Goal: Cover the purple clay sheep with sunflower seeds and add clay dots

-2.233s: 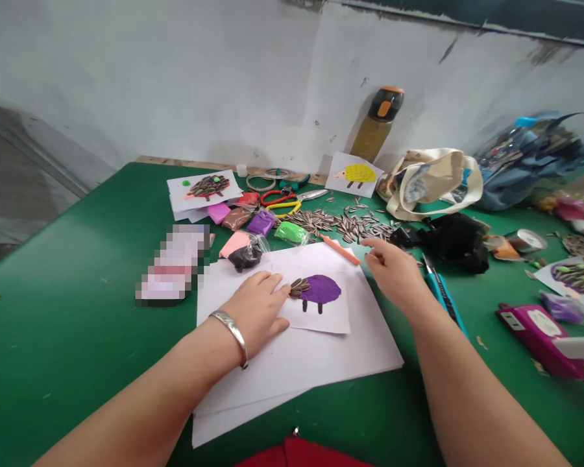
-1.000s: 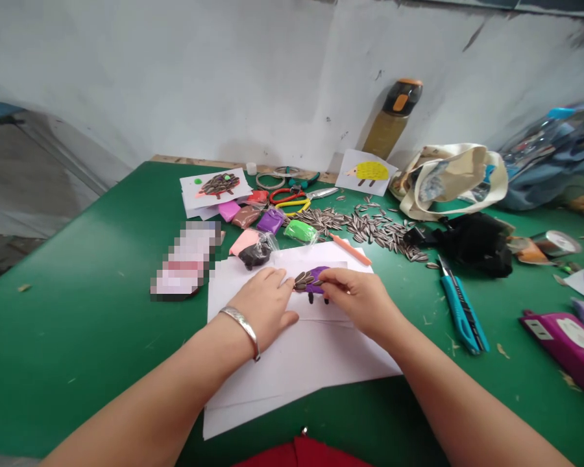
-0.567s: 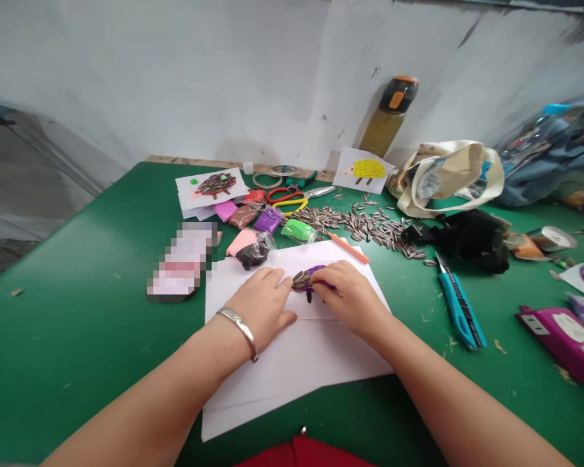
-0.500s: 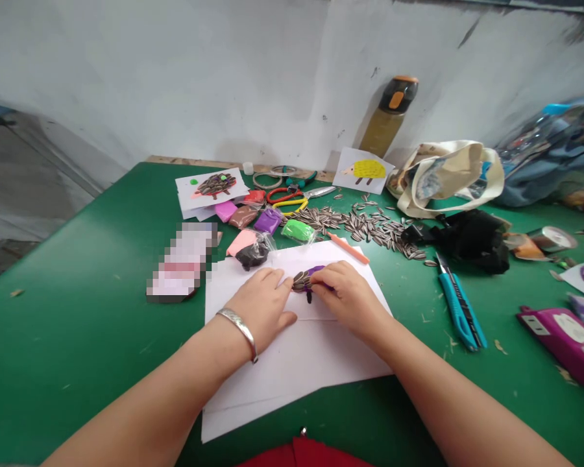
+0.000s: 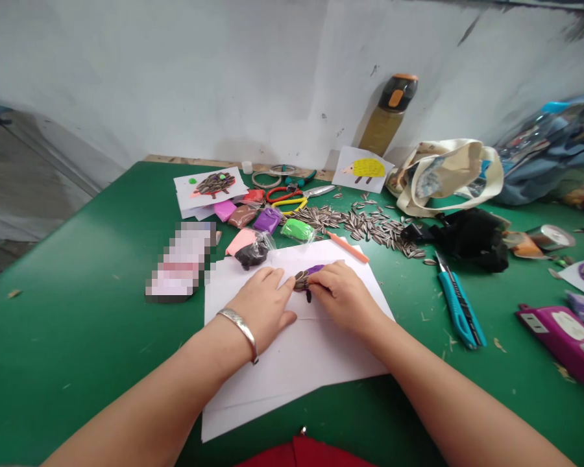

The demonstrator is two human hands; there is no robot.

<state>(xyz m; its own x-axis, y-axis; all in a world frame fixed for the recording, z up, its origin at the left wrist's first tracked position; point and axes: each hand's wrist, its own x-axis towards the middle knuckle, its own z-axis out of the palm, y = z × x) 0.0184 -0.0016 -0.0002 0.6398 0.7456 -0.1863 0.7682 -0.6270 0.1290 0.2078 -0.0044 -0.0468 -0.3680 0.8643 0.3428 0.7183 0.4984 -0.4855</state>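
Note:
White paper sheets point(image 5: 292, 363) lie stacked on the green table. On the top sheet is a small purple clay shape point(image 5: 315, 268), partly covered with striped seeds point(image 5: 301, 280), with a dark bit below it. My left hand point(image 5: 265, 305) rests on the paper with its fingers spread, its fingertips at the left edge of the seeds. The fingers of my right hand point(image 5: 343, 295) are pinched together over the seeds and hide part of the purple clay. Whatever is between those fingertips is too small and hidden to make out.
Beyond the paper are a seed pile point(image 5: 370, 224), clay packets point(image 5: 267, 220), scissors point(image 5: 292, 194) and an orange pen point(image 5: 348, 248). A blue cutter point(image 5: 460, 308) and purple case point(image 5: 562, 340) lie right, a phone point(image 5: 182, 263) left. Hedgehog pictures point(image 5: 363, 170), a bottle point(image 5: 389, 113) and bags point(image 5: 448, 175) stand behind.
The fingers of my right hand have shifted slightly left over the seeds. My left hand has barely moved and stays on the paper.

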